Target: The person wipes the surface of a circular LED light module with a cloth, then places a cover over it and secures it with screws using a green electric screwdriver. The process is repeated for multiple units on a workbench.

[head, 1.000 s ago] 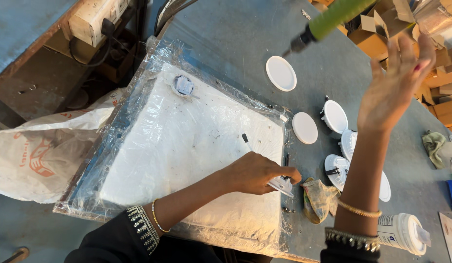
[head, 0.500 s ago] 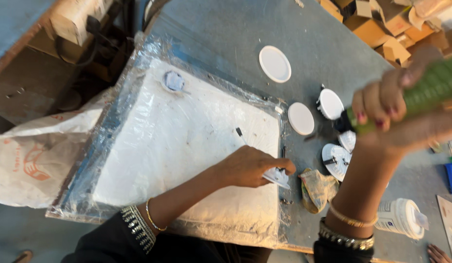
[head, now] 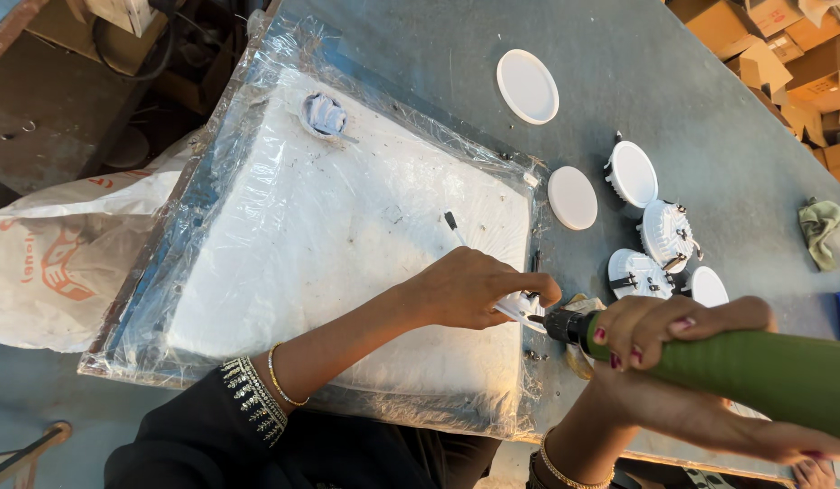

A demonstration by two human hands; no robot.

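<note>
The left hand (head: 465, 290) is closed in a pinch around a small white plastic part (head: 519, 308), holding it down on the plastic-wrapped white foam pad (head: 329, 244) near that pad's right edge, close to the front of the grey worktop (head: 420, 54). The right hand (head: 673, 330) is wrapped shut around a green cylindrical powered screwdriver (head: 755, 367), whose dark chuck and bit (head: 551, 323) point at the part and seem to touch it right beside the left fingertips (head: 542, 292).

The bit sits very close to those fingertips; if it skids off the screw head, it could jab a finger or flick the light part out of the pinch. The soft, film-covered pad gives under pressure, which may let the part tilt and the screw cross-thread.

Behind the hands, toward the worktop's right side, lie round white lamp housings (head: 669, 235) and flat white discs (head: 527, 86); a crumpled green rag (head: 818, 226) lies further right. A small loose screwdriver bit (head: 451, 222) rests on the pad.
</note>
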